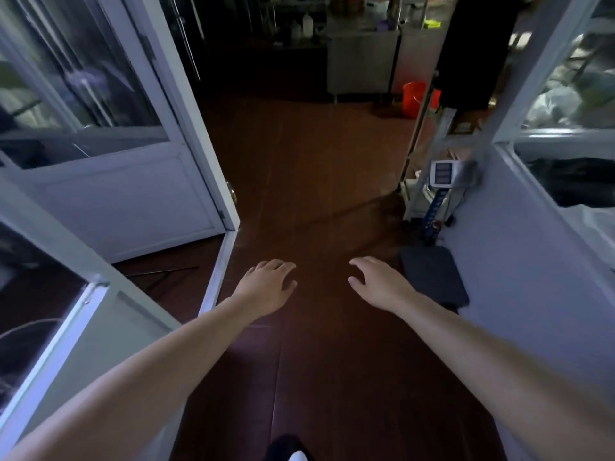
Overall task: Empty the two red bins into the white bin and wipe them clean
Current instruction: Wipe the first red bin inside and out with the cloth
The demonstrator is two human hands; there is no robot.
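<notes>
Both our hands are out front, empty, fingers loose: left hand (269,287), right hand (376,284). A red bin (414,99) sits way beyond them, beside the steel counter (362,61).

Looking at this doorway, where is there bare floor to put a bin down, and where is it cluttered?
The dark red floor lies bare between the open white door and the right wall, ahead of the left hand and right hand, both holding nothing. It is crowded on the right: a platform scale by the wall, shelving behind it, and a red bucket near the steel cabinet.
</notes>
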